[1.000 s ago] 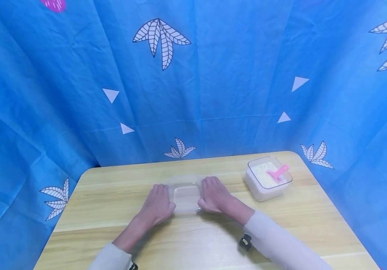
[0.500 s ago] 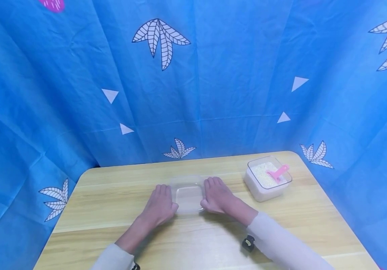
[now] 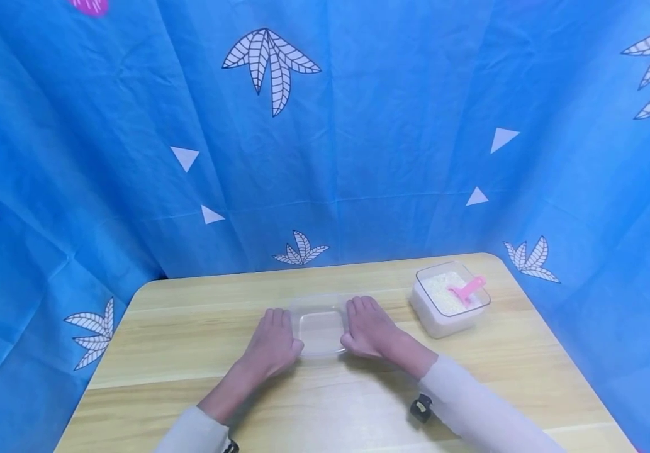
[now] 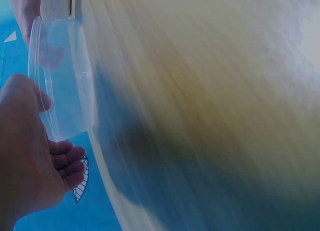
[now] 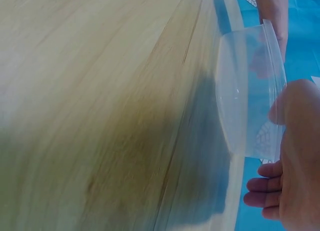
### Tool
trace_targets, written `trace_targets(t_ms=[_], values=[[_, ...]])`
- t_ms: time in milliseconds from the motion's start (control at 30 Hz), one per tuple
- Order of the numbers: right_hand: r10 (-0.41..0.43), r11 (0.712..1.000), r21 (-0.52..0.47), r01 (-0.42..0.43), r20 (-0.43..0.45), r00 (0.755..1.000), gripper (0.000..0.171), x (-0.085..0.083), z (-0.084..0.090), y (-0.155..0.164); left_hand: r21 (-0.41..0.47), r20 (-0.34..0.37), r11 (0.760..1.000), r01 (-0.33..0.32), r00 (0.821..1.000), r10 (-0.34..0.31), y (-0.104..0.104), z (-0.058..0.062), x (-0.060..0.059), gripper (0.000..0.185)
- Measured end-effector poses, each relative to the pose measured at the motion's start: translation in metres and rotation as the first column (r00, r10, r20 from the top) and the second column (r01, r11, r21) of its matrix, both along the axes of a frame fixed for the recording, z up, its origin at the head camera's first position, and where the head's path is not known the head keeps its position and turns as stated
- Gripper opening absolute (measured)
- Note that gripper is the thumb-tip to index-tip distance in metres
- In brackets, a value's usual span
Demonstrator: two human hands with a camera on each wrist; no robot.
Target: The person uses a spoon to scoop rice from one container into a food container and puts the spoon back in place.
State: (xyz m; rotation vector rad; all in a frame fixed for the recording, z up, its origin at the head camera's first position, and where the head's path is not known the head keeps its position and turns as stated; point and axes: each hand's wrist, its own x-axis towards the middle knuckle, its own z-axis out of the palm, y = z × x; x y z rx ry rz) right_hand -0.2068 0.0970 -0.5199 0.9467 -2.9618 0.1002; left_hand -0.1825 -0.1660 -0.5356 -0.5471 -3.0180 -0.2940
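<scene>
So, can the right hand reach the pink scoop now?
Probably yes. The right hand holds the clear box, but bare table lies between it and the scoop, with nothing in between.

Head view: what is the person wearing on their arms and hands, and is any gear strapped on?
Both hands, left hand and right hand, are bare: no gloves, and no rings that can be made out. Each forearm is covered by a pale, off-white long sleeve ending at the wrist. A small black device sits under the right wrist, and part of another shows by the left sleeve.
</scene>
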Motion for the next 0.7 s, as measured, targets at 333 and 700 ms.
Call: trace_targets(t_ms=[333,700], values=[[-0.005,0.999,0.038,0.005,0.004,1.0,0.05,0.001,0.002,0.007,0.034,-0.005,0.999,0.001,1.0,-0.001,0.009,0.001,0.002,0.042],[-0.009,0.999,0.039,0.008,0.02,1.0,0.053,0.0,0.001,0.015,0.008,-0.002,1.0,-0.001,1.0,0.001,0.018,0.001,0.004,0.04]])
